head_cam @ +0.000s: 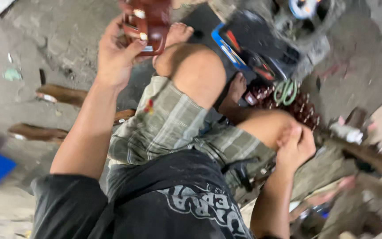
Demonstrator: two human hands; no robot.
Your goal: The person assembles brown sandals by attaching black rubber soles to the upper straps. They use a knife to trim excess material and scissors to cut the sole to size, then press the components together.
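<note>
Left hand (pixel 116 55): I have it raised out in front of my knee, fingers and thumb wrapped round a dark red-brown leather strap piece (pixel 147 22) with pale metal fittings.
Where the piece sits: up at the top of the view, above my bare foot (pixel 178 33), its upper part cut off by the frame edge.
How it will handle: I judge it light and bendy, glossy enough to slip; the fittings are the only stiff parts.
Where I'd hold: the flat band between fittings, pinched thumb against fingers, as now.
Right hand (pixel 295 148): curled loosely against my right knee; I can't tell whether anything is in it.
Nearby: a heap of similar dark pieces (pixel 303 108) and green-handled scissors (pixel 286 90) on the concrete floor (pixel 32 53).
</note>
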